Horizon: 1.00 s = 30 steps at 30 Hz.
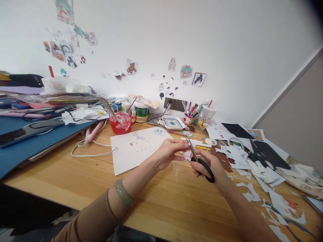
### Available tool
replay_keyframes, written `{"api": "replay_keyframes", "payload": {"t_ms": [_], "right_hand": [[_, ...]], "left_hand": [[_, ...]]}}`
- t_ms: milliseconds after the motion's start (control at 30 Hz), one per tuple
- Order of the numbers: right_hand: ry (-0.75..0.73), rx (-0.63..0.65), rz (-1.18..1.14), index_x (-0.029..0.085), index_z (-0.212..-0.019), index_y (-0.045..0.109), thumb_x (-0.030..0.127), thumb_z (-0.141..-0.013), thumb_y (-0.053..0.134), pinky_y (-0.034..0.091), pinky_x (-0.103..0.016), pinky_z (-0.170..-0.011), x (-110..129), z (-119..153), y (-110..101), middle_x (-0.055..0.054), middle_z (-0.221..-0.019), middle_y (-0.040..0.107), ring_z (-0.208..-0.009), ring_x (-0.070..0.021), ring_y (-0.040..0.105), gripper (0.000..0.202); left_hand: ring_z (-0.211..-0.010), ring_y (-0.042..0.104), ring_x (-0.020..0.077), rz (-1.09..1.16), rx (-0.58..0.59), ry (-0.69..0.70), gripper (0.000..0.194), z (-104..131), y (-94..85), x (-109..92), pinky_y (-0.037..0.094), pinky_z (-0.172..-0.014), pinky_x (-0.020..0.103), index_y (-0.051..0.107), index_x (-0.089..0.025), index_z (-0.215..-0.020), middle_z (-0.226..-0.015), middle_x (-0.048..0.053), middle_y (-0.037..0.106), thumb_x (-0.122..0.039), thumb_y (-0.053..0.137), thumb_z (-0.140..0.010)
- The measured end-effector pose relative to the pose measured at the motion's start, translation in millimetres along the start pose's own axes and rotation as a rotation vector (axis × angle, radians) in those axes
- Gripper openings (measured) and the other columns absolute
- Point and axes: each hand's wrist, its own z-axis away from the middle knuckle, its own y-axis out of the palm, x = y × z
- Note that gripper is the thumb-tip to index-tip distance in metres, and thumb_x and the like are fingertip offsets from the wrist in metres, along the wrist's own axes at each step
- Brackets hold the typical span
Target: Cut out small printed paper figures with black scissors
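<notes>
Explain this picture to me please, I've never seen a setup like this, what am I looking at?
There's no machine here, just two bare hands, seen by a camera worn on the person's head. The right hand has black-handled scissors in its grip; the left hand is close beside them, and anything it pinches is too small to make out. On the wooden table are a speckled white sheet, a red mug, a patterned tray and, on the right, paper scraps.

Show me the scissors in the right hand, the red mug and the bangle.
Scissors [202, 162]: head view, on the black handle.
Red mug [118, 129]: head view, on its outer wall.
Bangle [123, 193]: head view, on the middle of its band.
</notes>
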Motion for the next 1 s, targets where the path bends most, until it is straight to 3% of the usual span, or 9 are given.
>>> {"api": "replay_keyframes", "payload": {"t_ms": [1000], "right_hand": [[-0.034,0.020,-0.005,0.019,-0.081,0.046,0.034,-0.069,0.061,0.041,-0.021,-0.043,-7.7,-1.9,-3.2,0.007,-0.050,0.049,-0.044,-0.0081,0.047,0.024]], "left_hand": [[-0.069,0.055,0.0116,0.019,-0.034,0.003,0.021,-0.1,0.5,-0.4,0.042,-0.056,0.022,0.063,-0.015,-0.069,-0.070,0.001,0.059,-0.031,0.069,-0.058]]}}
